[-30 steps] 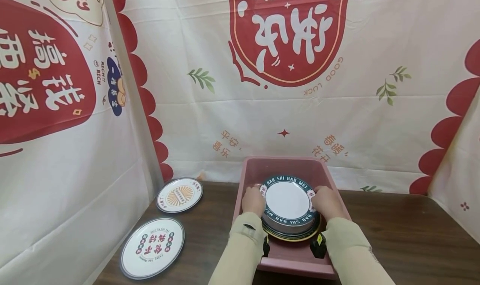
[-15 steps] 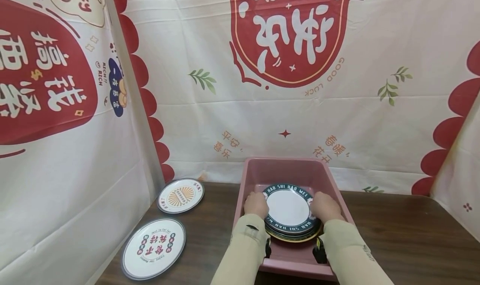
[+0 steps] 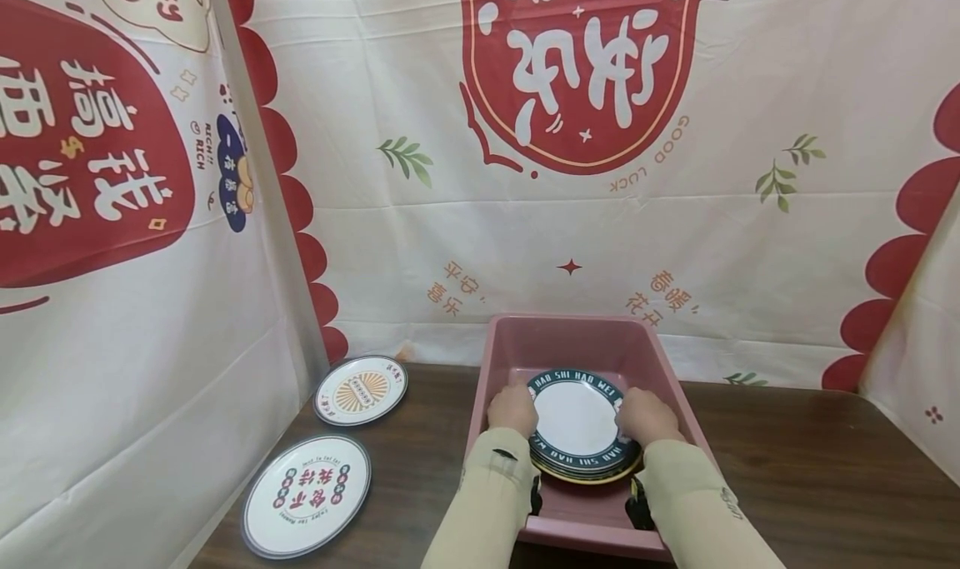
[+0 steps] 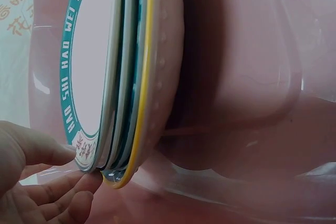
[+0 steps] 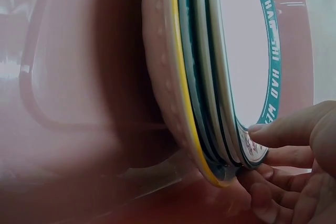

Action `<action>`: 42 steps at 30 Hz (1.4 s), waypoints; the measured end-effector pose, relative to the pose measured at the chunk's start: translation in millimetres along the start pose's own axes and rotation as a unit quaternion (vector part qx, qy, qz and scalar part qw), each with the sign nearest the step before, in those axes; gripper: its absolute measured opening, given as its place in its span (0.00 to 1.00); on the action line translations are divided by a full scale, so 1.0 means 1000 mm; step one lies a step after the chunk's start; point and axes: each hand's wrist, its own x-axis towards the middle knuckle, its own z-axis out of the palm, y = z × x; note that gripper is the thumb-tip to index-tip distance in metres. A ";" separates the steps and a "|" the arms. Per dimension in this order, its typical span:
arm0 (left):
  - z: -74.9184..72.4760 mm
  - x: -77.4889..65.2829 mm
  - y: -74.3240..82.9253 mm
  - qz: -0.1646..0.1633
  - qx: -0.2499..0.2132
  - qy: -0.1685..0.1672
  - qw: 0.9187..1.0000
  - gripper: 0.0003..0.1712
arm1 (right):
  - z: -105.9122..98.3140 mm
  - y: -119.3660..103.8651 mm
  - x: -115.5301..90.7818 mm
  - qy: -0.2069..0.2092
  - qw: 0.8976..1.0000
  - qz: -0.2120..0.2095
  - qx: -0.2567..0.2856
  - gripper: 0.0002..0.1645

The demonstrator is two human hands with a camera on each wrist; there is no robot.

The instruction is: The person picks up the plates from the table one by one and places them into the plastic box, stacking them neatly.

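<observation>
A white plate with a dark green lettered rim (image 3: 576, 419) tops a stack of plates inside a pink plastic tub (image 3: 577, 344). My left hand (image 3: 513, 409) pinches its left edge, thumb on the lettered rim and fingers beneath, as the left wrist view shows. On the opposite edge my right hand (image 3: 648, 416) pinches the same plate in the same way. Below it several green-edged plates lie close together. A pale dish with a yellow rim (image 4: 144, 103) forms the bottom of the stack, its studded side visible in both wrist views.
Two more white plates lie on the brown table (image 3: 795, 461) left of the tub: one with an orange sunburst (image 3: 360, 391), one with red lettering (image 3: 307, 498) nearer me. A printed cloth (image 3: 420, 219) hangs behind and at both sides.
Both hands have lowered the green-rimmed plate; a tall gap seen under it a second ago has closed onto the stack. Over the last half second hardly anything moves.
</observation>
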 end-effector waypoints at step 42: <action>-0.007 -0.004 -0.001 -0.009 -0.012 -0.053 0.998 0.16 | 0.005 -0.004 -0.001 -0.016 1.000 0.008 0.019 0.08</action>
